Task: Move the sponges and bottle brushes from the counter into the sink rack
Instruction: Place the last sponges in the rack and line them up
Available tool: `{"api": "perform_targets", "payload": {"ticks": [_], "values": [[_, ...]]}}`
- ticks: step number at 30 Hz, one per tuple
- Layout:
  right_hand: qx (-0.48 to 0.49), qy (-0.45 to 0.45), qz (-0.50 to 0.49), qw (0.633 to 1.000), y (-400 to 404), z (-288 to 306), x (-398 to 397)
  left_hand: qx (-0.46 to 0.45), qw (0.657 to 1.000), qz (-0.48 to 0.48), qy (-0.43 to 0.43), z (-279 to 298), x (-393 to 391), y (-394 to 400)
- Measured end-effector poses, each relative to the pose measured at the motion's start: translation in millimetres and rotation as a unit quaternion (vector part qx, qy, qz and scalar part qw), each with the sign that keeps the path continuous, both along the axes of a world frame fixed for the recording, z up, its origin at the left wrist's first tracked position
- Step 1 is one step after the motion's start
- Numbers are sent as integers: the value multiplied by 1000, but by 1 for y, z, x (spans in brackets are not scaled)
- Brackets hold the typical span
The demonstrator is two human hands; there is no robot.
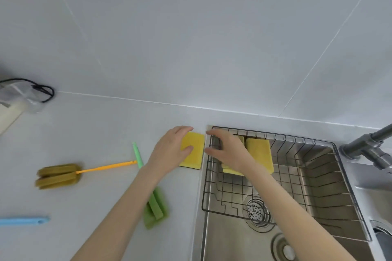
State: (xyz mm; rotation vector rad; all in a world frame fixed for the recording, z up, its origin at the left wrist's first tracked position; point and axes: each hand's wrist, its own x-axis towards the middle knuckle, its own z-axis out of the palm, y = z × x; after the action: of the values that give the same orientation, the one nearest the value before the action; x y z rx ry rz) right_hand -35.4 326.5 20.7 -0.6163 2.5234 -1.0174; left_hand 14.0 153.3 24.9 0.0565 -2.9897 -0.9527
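Left hand: my left hand (169,150) is down on the yellow sponge (194,150) at the worktop (101,137) edge, just beside the rack; grip part-closed around it, thumb on top, fingers curled over the far side.
Right hand: my right hand (228,150) is inside the sink rack (275,178), fingers spread and loose over a sponge there; I can't tell if the grip is truly holding it or only resting on it.
Done so far: two sponges in the rack (259,152), side by side at the back corner, one partly hidden under my hand; a further layer may lie beneath, hard to say.
Left on the worktop: the yellow sponge under my left hand, the orange-handled brush (59,176) lying well to the left, the green brush (154,207) partly under my left forearm, and a blue handle (25,221) at the left edge, its head out of frame.
Progress: sponges nearly finished, I reckon; no brush is in the rack yet.
Next, I'd judge: a short lift of that last sponge over the rack wire.
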Motion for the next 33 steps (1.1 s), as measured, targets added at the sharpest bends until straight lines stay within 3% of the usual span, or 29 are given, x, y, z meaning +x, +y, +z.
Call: {"api": "perform_targets", "payload": {"ticks": [4,9,16,25,28,33], "values": [[69,7,43,997,-34,-18,7,-32,995,15,-94,-23,33,-35],[165,16,70,984,-55,-40,6,-46,982,-35,-181,-47,46,-42],[153,50,43,986,-60,-48,-1,-41,973,-70,-214,-66,38,-35],[63,30,17,997,-53,-45,1,-102,970,-73,-207,-70,35,-28],[-35,-20,-73,997,-36,-26,-4,-124,968,-73,-206,-72,33,-26],[-170,-89,-206,959,33,-2,-8,-168,952,-51,-250,-64,23,-16]]}}
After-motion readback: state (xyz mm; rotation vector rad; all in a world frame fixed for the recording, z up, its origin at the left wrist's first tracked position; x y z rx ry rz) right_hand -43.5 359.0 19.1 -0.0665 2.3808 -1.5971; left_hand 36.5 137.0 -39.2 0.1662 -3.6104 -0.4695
